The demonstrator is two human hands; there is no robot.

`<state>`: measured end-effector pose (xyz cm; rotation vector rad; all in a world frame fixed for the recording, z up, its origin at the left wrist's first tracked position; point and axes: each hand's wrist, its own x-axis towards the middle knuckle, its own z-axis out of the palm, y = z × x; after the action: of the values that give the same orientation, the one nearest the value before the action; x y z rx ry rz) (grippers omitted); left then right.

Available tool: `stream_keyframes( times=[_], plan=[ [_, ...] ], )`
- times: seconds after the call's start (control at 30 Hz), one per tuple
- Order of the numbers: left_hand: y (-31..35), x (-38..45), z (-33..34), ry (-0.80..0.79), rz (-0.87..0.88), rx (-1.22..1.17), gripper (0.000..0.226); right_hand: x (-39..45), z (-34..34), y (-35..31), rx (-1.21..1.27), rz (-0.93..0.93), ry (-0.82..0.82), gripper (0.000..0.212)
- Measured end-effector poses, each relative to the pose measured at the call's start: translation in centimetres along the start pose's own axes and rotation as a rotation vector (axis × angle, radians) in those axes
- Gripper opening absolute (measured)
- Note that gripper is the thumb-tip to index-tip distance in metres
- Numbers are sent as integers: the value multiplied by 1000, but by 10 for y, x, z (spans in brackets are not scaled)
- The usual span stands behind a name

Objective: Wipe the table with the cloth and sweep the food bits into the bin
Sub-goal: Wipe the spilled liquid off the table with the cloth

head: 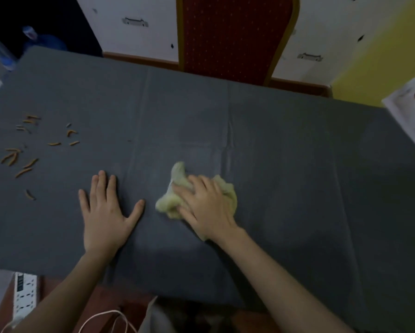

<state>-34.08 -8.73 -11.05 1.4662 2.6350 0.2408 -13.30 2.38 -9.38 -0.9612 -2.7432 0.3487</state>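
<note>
A grey-covered desk (273, 140) fills the view. The left hand (105, 212) lies flat on it, fingers (102, 186) straight and spread. Just beside it, the right hand (206, 207) presses down on a crumpled yellow cloth (177, 174). Orange food bits (23, 162) lie scattered near the desk's left edge, well apart from both hands. A red chair (232, 34) stands behind the far side, and a white power strip (24, 296) lies at lower left.

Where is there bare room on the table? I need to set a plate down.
The grey table is bare right of the right hand and the cloth, and along the far edge by the red chair. Left of the left hand, food bits crowd it.
</note>
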Motion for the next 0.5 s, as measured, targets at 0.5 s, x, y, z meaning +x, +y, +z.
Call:
stream_keyframes(
  times=[0.5],
  plan=[
    [62,45,-4,-24,234,-130,83,-24,-57,169,-171,718,166,36]
  ],
)
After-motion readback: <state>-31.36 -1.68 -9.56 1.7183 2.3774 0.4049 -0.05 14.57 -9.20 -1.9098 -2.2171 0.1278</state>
